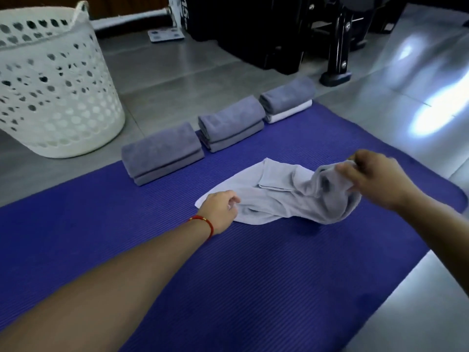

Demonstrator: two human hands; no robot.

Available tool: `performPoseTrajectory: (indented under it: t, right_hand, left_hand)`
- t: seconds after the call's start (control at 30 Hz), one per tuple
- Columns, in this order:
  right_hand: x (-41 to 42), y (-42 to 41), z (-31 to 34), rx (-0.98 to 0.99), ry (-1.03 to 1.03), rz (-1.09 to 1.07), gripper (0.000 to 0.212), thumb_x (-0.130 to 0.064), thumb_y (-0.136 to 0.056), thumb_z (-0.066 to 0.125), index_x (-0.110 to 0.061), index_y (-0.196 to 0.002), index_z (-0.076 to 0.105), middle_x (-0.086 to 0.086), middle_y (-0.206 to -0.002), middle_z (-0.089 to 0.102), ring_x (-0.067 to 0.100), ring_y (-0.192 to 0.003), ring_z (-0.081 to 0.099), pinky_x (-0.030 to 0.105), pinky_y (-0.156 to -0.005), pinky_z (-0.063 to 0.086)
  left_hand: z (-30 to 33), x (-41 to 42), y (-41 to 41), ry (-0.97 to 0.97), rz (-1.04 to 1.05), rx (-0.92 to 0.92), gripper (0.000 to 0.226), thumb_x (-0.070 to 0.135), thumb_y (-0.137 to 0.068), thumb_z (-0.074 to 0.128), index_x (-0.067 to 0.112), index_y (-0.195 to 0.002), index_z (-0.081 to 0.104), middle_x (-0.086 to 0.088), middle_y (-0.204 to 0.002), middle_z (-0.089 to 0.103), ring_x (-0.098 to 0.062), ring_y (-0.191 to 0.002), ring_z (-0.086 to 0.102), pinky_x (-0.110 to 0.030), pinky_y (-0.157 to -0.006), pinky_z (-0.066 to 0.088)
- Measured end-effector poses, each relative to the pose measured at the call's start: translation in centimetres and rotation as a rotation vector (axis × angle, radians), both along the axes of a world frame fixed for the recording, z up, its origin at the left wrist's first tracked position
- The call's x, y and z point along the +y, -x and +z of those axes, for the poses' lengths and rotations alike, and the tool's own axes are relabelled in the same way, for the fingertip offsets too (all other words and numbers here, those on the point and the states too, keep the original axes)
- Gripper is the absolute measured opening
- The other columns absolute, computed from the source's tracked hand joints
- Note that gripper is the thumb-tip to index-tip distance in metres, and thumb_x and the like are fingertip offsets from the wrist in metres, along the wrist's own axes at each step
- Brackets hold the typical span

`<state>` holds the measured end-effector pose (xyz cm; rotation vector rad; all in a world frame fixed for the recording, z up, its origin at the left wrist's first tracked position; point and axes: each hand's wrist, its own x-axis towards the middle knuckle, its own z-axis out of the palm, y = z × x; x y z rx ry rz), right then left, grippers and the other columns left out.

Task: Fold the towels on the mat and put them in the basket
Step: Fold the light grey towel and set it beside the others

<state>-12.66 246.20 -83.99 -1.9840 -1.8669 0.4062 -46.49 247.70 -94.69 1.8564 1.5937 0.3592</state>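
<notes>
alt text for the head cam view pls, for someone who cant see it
Two bare hands, left hand and right hand, grip a crumpled grey towel on a purple mat. Three stacks of folded towels line the mat's far edge beside a white basket.

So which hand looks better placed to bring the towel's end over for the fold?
Probably the right hand: its fingers already pinch the raised, bunched end of the light grey towel above the mat. The left hand sits at the opposite corner, low on the mat, suited to anchoring.
</notes>
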Motion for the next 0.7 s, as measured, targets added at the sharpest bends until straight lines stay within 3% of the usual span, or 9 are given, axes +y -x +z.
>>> performPoseTrajectory:
  t: [0.13, 0.3, 0.43, 0.53, 0.7]
  right_hand:
    - [-1.3, -2.2, -2.8, 0.071, 0.011, -0.061, 0.026, -0.037, -0.099, 0.059, -0.016, -0.084, 0.058, -0.002, -0.076, 0.064, 0.013, -0.072, 0.057, 0.027, -0.057, 0.037]
    - [-2.1, -3.5, -4.7, 0.162, 0.006, -0.107, 0.023, -0.038, -0.1, 0.059, -0.019, -0.087, 0.06, -0.004, -0.079, 0.067, 0.011, -0.073, 0.061, 0.026, -0.057, 0.039]
    - [-2.5, -4.3, -5.2, 0.187, -0.002, -0.128, 0.022, -0.039, -0.101, 0.059, -0.019, -0.092, 0.062, -0.004, -0.082, 0.069, 0.011, -0.073, 0.065, 0.024, -0.057, 0.042]
    - [-2.9, -4.9, -5.4, 0.195, -0.011, -0.152, 0.021, -0.039, -0.101, 0.059, -0.019, -0.096, 0.063, -0.005, -0.087, 0.07, 0.011, -0.078, 0.065, 0.026, -0.061, 0.047]
    - [-2.8, -5.2, -4.0, 0.191, -0.151, -0.243, 0.024, -0.037, -0.103, 0.058, -0.015, -0.102, 0.067, 0.0, -0.087, 0.069, 0.017, -0.078, 0.065, 0.029, -0.063, 0.047]
  left_hand:
    - [-1.9, 5.0, -5.1, -0.055, -0.019, 0.05, 0.029, 0.015, -0.091, 0.063, 0.017, -0.12, 0.068, -0.007, -0.122, 0.065, -0.024, -0.113, 0.06, -0.036, -0.098, 0.05]
    - [-4.4, 9.6, -10.0, -0.109, -0.11, 0.127, 0.059, 0.014, -0.081, 0.076, 0.02, -0.137, 0.06, -0.008, -0.14, 0.054, -0.027, -0.129, 0.052, -0.035, -0.112, 0.04]
    - [-5.6, 11.4, -11.3, -0.167, -0.061, 0.141, 0.04, 0.0, -0.081, 0.064, 0.017, -0.116, 0.074, -0.005, -0.116, 0.072, -0.027, -0.11, 0.065, -0.031, -0.096, 0.051]
    - [-5.0, 11.3, -10.9, -0.196, 0.037, -0.004, 0.019, 0.01, -0.083, 0.067, 0.016, -0.095, 0.081, 0.0, -0.094, 0.079, -0.022, -0.093, 0.07, -0.028, -0.087, 0.052]
    - [-1.4, 10.5, -7.1, -0.3, 0.187, -0.223, 0.008, 0.018, -0.085, 0.076, 0.02, -0.09, 0.081, 0.007, -0.088, 0.077, -0.008, -0.083, 0.07, -0.027, -0.085, 0.054]
